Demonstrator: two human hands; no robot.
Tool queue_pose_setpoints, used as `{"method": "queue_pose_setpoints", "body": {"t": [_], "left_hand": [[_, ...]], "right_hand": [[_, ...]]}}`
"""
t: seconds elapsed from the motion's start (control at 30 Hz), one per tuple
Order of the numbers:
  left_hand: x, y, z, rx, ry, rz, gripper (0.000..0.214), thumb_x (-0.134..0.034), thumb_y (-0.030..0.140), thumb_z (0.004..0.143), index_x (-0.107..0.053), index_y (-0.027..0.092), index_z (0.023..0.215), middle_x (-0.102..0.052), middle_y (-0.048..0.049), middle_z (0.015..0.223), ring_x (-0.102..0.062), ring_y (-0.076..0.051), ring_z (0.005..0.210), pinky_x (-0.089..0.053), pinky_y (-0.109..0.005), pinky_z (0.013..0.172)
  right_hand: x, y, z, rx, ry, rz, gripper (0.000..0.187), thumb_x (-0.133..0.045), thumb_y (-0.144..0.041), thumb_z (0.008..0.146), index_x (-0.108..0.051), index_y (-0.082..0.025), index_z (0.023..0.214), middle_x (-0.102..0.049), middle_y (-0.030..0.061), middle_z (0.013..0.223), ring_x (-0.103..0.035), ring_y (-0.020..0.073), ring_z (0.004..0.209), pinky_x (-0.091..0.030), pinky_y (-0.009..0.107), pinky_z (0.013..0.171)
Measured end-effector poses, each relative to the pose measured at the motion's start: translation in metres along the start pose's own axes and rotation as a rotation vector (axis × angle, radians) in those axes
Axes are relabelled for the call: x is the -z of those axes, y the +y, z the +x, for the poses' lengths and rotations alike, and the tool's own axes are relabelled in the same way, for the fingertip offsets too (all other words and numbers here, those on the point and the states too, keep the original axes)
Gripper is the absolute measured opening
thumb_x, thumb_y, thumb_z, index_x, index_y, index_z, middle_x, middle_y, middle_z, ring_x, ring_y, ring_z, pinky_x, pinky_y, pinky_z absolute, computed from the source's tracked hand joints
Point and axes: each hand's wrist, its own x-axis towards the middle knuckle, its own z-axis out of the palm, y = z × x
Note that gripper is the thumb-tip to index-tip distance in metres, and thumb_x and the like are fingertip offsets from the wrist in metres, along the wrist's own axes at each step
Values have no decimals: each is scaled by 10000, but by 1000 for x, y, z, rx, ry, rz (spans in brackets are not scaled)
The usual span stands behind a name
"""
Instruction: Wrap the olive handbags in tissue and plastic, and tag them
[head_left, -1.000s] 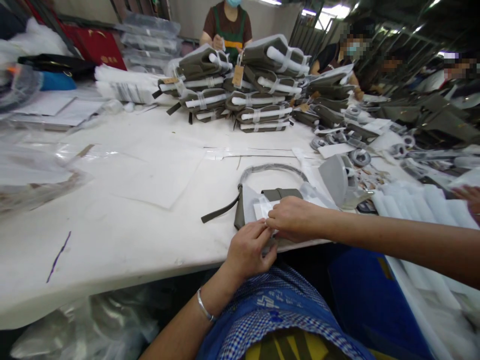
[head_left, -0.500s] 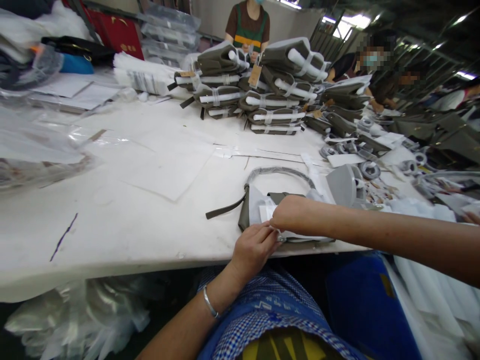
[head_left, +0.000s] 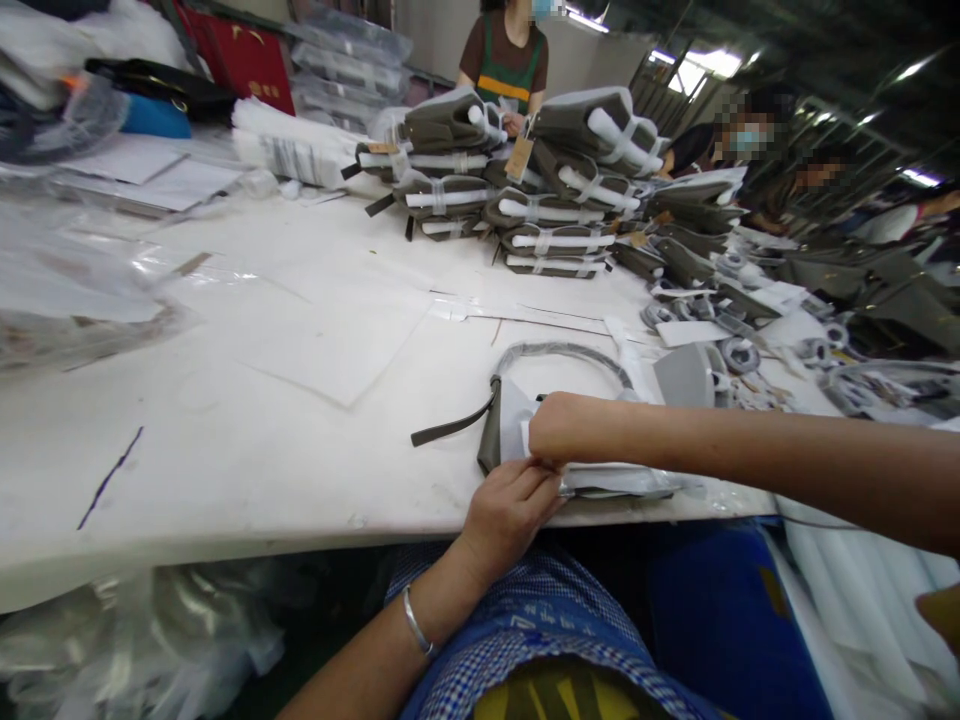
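Observation:
An olive-green bag (head_left: 491, 440) lies flat at the near edge of the white table (head_left: 225, 430), its wrapped handle (head_left: 559, 352) arching away from me and a loose strap (head_left: 450, 425) trailing left. White paper and clear film (head_left: 622, 482) cover its front. My left hand (head_left: 506, 510) pinches the wrapping at the bag's near edge, fingers closed. My right hand (head_left: 566, 428) rests on top of the bag with its fingers curled down onto the white wrapping, touching my left fingertips.
A tall pile of wrapped olive bags (head_left: 525, 180) stands at the table's far middle. Tape rolls and paper scraps (head_left: 735, 350) litter the right side. Clear plastic sheets (head_left: 67, 290) lie left. Other people work across the table. White foam rolls (head_left: 862, 590) lean at my right.
My view has shifted slightly. Both hands stay on the bag's wrapping; my right hand has slid a little left, and the film now lies flatter along the bag's near edge.

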Motion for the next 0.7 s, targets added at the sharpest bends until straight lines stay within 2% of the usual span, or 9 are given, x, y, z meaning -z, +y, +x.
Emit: {"method": "queue_pose_setpoints", "body": {"t": [0.07, 0.13, 0.33, 0.53, 0.7], "left_hand": [[0, 0, 0, 4, -8, -4, 156, -583, 263, 961, -623, 171, 1081, -718, -41, 1013, -635, -193, 1045, -521, -345, 930], [-1, 1, 0, 9, -8, -4, 152, -593, 261, 955, -618, 169, 1074, -714, -39, 1020, -629, -195, 1076, -516, -346, 952], [-2, 1, 0, 29, -4, 24, 177, -593, 289, 954, -614, 180, 1091, -709, -54, 1030, -627, -203, 1103, -529, -352, 953], [-8, 0, -4, 38, 7, 110, 183, -567, 278, 959, -611, 184, 1110, -705, -55, 1032, -641, -224, 1083, -550, -360, 899], [-10, 0, -4, 17, 69, 169, 194, -553, 293, 963, -624, 188, 1109, -706, -59, 1075, -661, -218, 1026, -560, -344, 875]], "right_hand": [[4, 7, 0, 48, -57, -54, 106, -721, -249, 757, -744, -169, 692, -668, 45, 591, -617, 169, 582, -338, 265, 538], [7, 14, 0, 78, -82, -112, 166, -730, -329, 767, -763, -167, 755, -692, 61, 641, -622, 180, 601, -316, 267, 533], [1, 40, 3, 77, 76, -95, 429, -713, -606, 731, -746, -179, 762, -671, 55, 626, -589, 177, 607, -253, 270, 551], [-15, 69, 12, 6, 158, 139, 458, -730, -650, 674, -698, -198, 744, -644, -9, 641, -515, 128, 582, -223, 253, 547], [-38, 92, 21, -20, 300, 496, 427, -776, -584, 626, -644, -182, 682, -579, -53, 574, -463, 98, 544, -258, 236, 544]]}}
